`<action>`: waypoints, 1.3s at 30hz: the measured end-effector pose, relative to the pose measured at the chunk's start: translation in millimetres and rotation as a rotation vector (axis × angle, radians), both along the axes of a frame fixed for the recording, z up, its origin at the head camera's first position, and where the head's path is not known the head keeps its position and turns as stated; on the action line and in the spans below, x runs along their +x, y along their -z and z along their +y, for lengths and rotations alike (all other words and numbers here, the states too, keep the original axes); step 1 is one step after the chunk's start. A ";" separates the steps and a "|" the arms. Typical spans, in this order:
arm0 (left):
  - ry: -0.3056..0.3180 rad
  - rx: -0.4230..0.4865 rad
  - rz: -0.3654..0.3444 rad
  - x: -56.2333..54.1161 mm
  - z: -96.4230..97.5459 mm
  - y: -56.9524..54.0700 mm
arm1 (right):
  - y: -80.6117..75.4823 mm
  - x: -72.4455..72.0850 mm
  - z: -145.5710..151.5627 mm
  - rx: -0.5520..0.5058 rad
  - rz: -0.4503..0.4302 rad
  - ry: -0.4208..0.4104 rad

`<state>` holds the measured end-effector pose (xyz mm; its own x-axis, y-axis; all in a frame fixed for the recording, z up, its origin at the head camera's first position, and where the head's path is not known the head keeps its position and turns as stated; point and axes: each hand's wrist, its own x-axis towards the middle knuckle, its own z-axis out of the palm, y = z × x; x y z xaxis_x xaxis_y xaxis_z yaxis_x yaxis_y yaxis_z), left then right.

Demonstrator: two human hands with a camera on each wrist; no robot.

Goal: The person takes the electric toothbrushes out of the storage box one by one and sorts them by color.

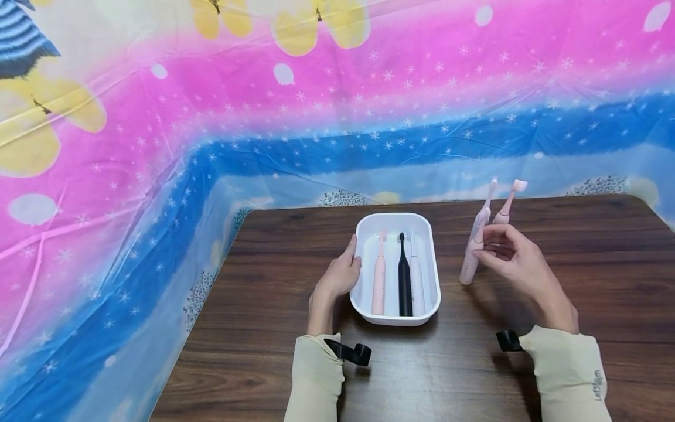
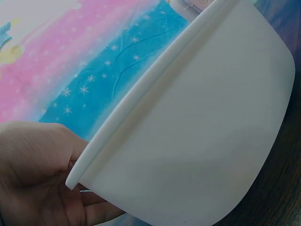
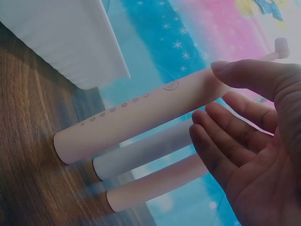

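My left hand [image 1: 338, 274] grips the left rim of a white tray [image 1: 394, 322], whose outer wall fills much of the left wrist view. Inside the tray lie a pink electric toothbrush [image 1: 378, 284], a black one [image 1: 404, 287] and a white one [image 1: 417, 287]. To the tray's right, my right hand [image 1: 519, 258] pinches an upright pink electric toothbrush [image 3: 141, 110] near its neck, between thumb and fingers. Close behind it stand a pale lilac-white toothbrush [image 3: 146, 150] and another pink one [image 3: 157, 183]. Whether the pinched brush's base touches the table cannot be made out.
Everything stands on a dark wood-grain table [image 1: 253, 328]. Behind its far edge hangs a patterned pink and blue cloth [image 1: 337, 111]. Black straps with camera mounts [image 1: 350, 353] sit at both wrists, over cream sleeves [image 1: 316, 375].
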<state>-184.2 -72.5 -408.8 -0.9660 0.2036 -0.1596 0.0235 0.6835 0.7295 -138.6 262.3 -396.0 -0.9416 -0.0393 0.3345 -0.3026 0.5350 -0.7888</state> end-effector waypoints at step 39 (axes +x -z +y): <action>0.013 -0.016 -0.019 -0.6 -1.2 -1.8 | -71.3 37.6 -3.5 -0.214 0.343 -0.100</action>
